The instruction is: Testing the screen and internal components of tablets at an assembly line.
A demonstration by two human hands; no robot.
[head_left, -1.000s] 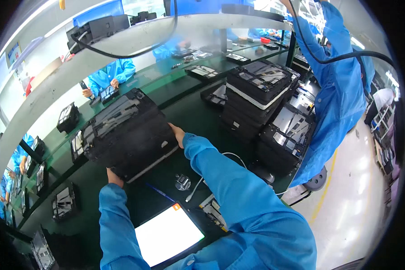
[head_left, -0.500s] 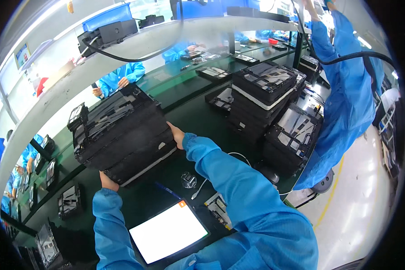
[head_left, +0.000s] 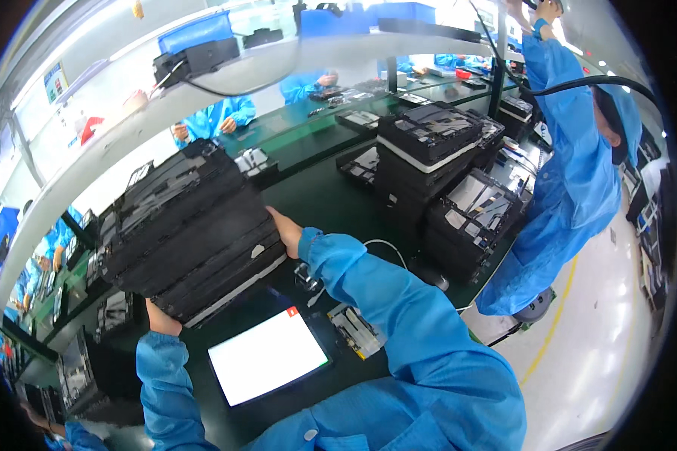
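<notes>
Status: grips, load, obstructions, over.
Left grip on lower left corner, right grip on right side. Held between: thick stack of black rectangular panels. Possibly in the way: rectangular white-screened tablet nearby.

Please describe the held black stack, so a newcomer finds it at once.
On the dark green table, find the bright tablet. Beyond it, toward the left, is a thick black stack with a pale bottom edge. Unlike the tall stack at right, it is held by the left grip and right grip.

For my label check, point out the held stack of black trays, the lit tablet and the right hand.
Stack of black trays (head_left: 195,242), head view: near side.
Lit tablet (head_left: 268,357), head view: middle of screen.
Right hand (head_left: 285,231), head view: visible middle.
</notes>
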